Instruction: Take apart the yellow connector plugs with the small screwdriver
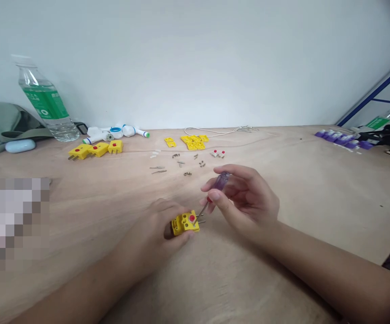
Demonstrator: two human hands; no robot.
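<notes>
My left hand [159, 229] is closed around a yellow plug [184, 225] with a red button, holding it at the table surface. The plug's metal pins point to the right. In my right hand [249, 200] is a screwdriver [221, 181] with a clear purplish handle, gripped between thumb and fingers. Its shaft slants down to the left, and the tip meets the plug's top face near the red button. Whether the tip sits in a screw is too small to tell.
Behind my hands lie small metal parts [188, 173], yellow plug shells [195, 142] and red-and-white switches [218, 154]. Several yellow plugs [95, 149] sit at the left, near a water bottle [48, 103]. Purple parts [343, 139] are at the far right.
</notes>
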